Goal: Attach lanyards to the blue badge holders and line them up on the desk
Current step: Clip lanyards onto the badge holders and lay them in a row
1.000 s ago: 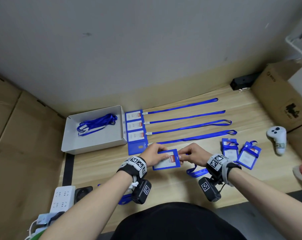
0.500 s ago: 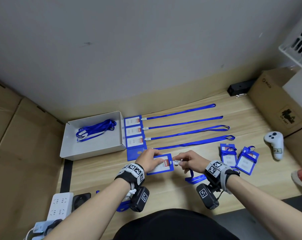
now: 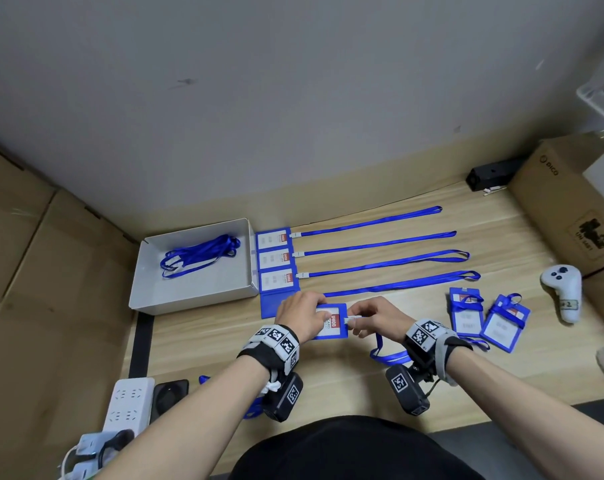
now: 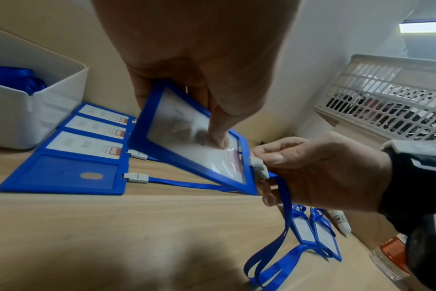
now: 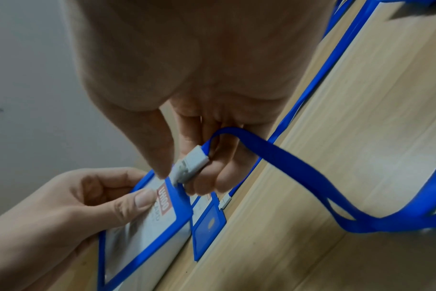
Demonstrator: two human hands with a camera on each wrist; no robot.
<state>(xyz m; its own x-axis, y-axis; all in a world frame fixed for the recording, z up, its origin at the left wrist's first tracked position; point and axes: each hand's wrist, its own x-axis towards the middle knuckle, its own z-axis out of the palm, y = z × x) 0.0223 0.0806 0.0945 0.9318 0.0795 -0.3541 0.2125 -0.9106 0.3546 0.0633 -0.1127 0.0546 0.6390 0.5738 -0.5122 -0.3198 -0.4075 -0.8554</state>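
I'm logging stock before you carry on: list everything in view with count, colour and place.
Held badge holder: one, blue, lifted at an angle over the desk.
Lanyard clip: one, white, at that holder's edge.
Loose lanyard: one, blue, trailing from the clip onto the desk.
Lined-up holders: four, blue, beside the tray, lanyards stretched rightward; the nearest lies face down.
Wrapped holders: two, blue, on the right.
Tray: one, white, holding spare blue lanyards.
Controller: one, white, far right.
Power strip: one, white, near left corner.
Cardboard box: one, brown, back right.
Left hand: grips the held holder.
Right hand: pinches the clip.
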